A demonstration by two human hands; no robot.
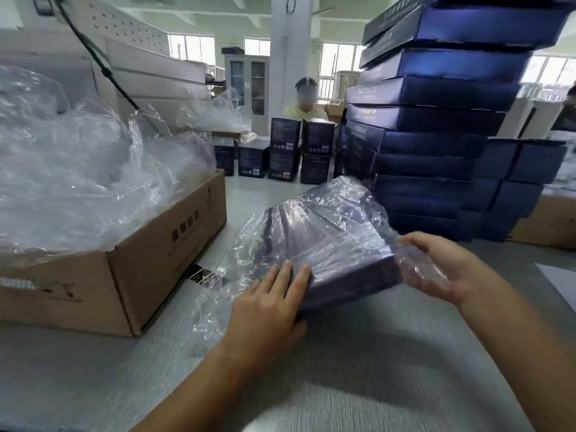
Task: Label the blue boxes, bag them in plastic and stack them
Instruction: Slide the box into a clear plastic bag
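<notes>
A dark blue box (330,232) sits tilted above the grey table, wrapped in a clear plastic bag (249,244) whose loose end trails to the left. My left hand (271,300) lies against the box's near left corner with straight fingers on top. My right hand (442,266) holds the box's right end, thumb on top and fingers under the plastic. A tall stack of blue boxes (436,126) rises just behind on the right.
An open cardboard carton (149,257) full of clear plastic bags (78,169) stands at the left. Small dark boxes (280,151) line the far table edge, with a person behind them. Another carton (551,222) sits far right.
</notes>
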